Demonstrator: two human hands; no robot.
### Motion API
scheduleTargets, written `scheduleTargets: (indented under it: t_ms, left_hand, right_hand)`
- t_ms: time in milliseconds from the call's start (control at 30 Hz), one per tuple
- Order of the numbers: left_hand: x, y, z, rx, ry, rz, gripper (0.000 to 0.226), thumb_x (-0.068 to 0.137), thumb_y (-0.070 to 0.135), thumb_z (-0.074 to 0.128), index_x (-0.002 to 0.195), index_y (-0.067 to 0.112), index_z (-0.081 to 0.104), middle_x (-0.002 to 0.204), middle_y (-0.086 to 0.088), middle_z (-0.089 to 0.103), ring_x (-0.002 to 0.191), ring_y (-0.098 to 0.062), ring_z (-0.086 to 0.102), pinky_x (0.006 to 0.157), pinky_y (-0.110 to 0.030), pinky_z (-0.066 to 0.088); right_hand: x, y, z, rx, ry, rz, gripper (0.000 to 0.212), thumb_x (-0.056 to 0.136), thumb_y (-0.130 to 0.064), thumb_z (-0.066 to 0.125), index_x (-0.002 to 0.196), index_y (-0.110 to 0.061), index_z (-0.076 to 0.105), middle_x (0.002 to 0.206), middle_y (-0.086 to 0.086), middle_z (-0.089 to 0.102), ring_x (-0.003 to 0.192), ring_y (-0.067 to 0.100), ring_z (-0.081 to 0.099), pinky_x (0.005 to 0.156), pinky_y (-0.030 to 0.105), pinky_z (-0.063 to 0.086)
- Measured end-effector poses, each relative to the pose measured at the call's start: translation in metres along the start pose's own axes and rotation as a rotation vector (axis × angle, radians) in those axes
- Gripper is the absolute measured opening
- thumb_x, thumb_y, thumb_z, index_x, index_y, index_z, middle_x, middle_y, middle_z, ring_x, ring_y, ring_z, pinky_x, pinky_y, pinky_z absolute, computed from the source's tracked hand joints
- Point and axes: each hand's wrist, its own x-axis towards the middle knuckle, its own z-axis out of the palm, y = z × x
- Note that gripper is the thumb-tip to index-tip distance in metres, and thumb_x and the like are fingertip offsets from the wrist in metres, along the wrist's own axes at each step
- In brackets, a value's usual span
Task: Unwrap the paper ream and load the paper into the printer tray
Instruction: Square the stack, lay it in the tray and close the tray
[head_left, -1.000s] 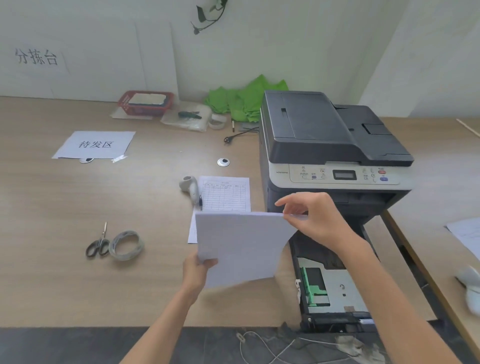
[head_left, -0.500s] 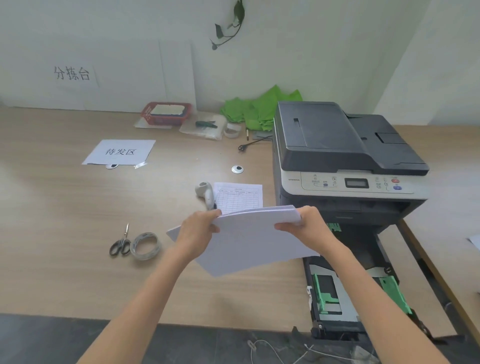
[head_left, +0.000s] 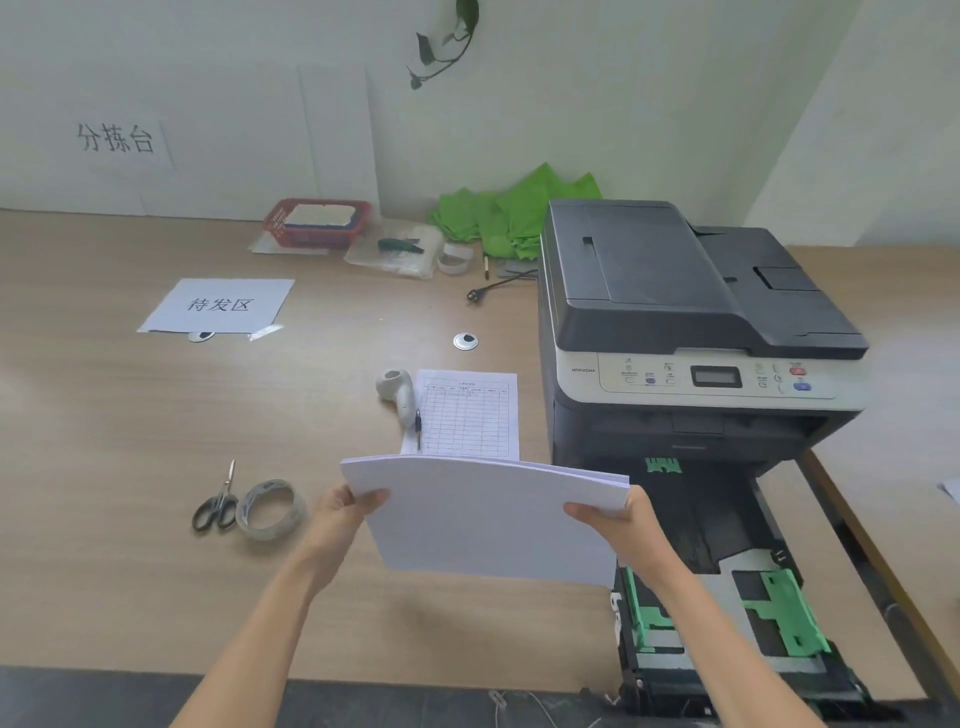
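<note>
I am in an office, in a spot where things get sorted and sent out. On the right of the picture a big grey printer (head_left: 691, 332) sits on a long wooden desk (head_left: 104, 441). A paper sign with Chinese words (head_left: 115, 137) is stuck on the white wall at the upper left. Another paper sign (head_left: 218, 305) is taped flat on the desk below it. In the middle lies a form with a grid of lines (head_left: 467, 413), with a white hand scanner (head_left: 397, 392) beside it. At the lower left are scissors (head_left: 217, 501) and a roll of clear tape (head_left: 270, 509). A red basket (head_left: 317, 222) sits by the wall at the top middle.
</note>
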Motion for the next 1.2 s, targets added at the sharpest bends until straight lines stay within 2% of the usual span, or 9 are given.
scheduleTargets:
  t_ms: [133, 267, 400, 533, 633, 800, 967, 1100, 1200]
  left_hand:
    - [-0.002, -0.010, 0.010, 0.013, 0.133, 0.050, 0.022, 0.087, 0.004, 0.057, 0.087, 0.021, 0.070, 0.081, 0.014, 0.077, 0.075, 0.002, 0.068, 0.068, -0.011, 0.051]
    - [-0.004, -0.029, 0.017, 0.050, 0.165, 0.044, 0.022, 0.089, 0.005, 0.056, 0.087, 0.022, 0.069, 0.079, 0.017, 0.075, 0.073, 0.006, 0.066, 0.066, -0.011, 0.051]
    - [0.005, -0.030, 0.018, 0.030, 0.132, 0.041, 0.019, 0.088, 0.004, 0.058, 0.094, 0.020, 0.066, 0.082, 0.012, 0.076, 0.077, 0.004, 0.067, 0.065, -0.009, 0.052]
    - [0.006, -0.036, 0.022, 0.039, 0.133, -0.005, 0.025, 0.085, -0.004, 0.058, 0.101, 0.015, 0.063, 0.095, 0.000, 0.070, 0.085, -0.010, 0.065, 0.074, -0.020, 0.051]
    - [0.005, -0.041, 0.023, 0.028, 0.144, -0.010, 0.026, 0.085, -0.005, 0.058, 0.097, 0.016, 0.065, 0.093, 0.000, 0.071, 0.085, -0.012, 0.064, 0.076, -0.025, 0.049]
    - [0.006, -0.054, 0.023, 0.046, 0.150, -0.043, 0.027, 0.085, -0.007, 0.057, 0.098, 0.016, 0.063, 0.095, -0.002, 0.069, 0.088, -0.015, 0.062, 0.081, -0.030, 0.046]
    - [0.009, -0.063, 0.025, 0.099, 0.200, -0.081, 0.028, 0.086, -0.010, 0.053, 0.091, 0.016, 0.062, 0.088, 0.000, 0.066, 0.083, -0.016, 0.058, 0.072, -0.023, 0.045]
    - [0.006, -0.062, 0.028, 0.135, 0.252, -0.083, 0.025, 0.084, -0.012, 0.052, 0.092, 0.010, 0.061, 0.084, 0.000, 0.064, 0.082, -0.019, 0.056, 0.066, -0.023, 0.044]
    - [0.006, -0.047, 0.026, 0.148, 0.237, -0.045, 0.027, 0.083, -0.011, 0.052, 0.090, 0.013, 0.063, 0.086, -0.001, 0.067, 0.082, -0.019, 0.059, 0.067, -0.026, 0.046]
  right_hand:
    - [0.002, 0.033, 0.010, 0.055, 0.078, 0.007, 0.033, 0.076, 0.001, 0.073, 0.084, -0.031, 0.075, 0.079, -0.010, 0.077, 0.078, 0.002, 0.070, 0.069, 0.014, 0.055]
    - [0.006, 0.062, 0.015, 0.079, 0.095, 0.039, 0.029, 0.077, -0.001, 0.073, 0.091, -0.026, 0.075, 0.087, -0.006, 0.078, 0.085, 0.009, 0.071, 0.072, 0.018, 0.055]
    - [0.016, 0.074, 0.013, 0.086, 0.098, 0.073, 0.028, 0.077, -0.001, 0.074, 0.097, -0.020, 0.073, 0.095, 0.004, 0.076, 0.093, 0.018, 0.070, 0.082, 0.031, 0.057]
    - [0.021, 0.077, 0.013, 0.027, 0.088, 0.100, 0.032, 0.076, 0.001, 0.074, 0.090, -0.028, 0.071, 0.091, -0.001, 0.075, 0.086, 0.012, 0.069, 0.080, 0.030, 0.056]
    - [0.022, 0.081, 0.013, 0.026, 0.105, 0.111, 0.036, 0.075, 0.002, 0.074, 0.089, -0.031, 0.070, 0.088, -0.005, 0.074, 0.082, 0.005, 0.069, 0.074, 0.023, 0.057]
    - [0.025, 0.086, 0.011, -0.014, 0.080, 0.133, 0.035, 0.076, 0.002, 0.072, 0.093, -0.029, 0.068, 0.091, -0.001, 0.072, 0.087, 0.010, 0.068, 0.068, 0.019, 0.056]
    - [0.028, 0.084, 0.005, -0.122, 0.045, 0.168, 0.036, 0.075, 0.001, 0.072, 0.083, -0.034, 0.068, 0.083, -0.010, 0.070, 0.077, 0.000, 0.065, 0.061, 0.009, 0.052]
    - [0.026, 0.087, 0.003, -0.222, 0.097, 0.148, 0.023, 0.075, 0.002, 0.071, 0.094, -0.010, 0.071, 0.081, 0.000, 0.070, 0.075, 0.009, 0.064, 0.058, 0.007, 0.050]
    - [0.025, 0.073, -0.002, -0.289, 0.105, 0.097, 0.015, 0.073, 0.000, 0.073, 0.086, 0.006, 0.070, 0.085, 0.025, 0.071, 0.075, 0.035, 0.065, 0.062, 0.026, 0.047]
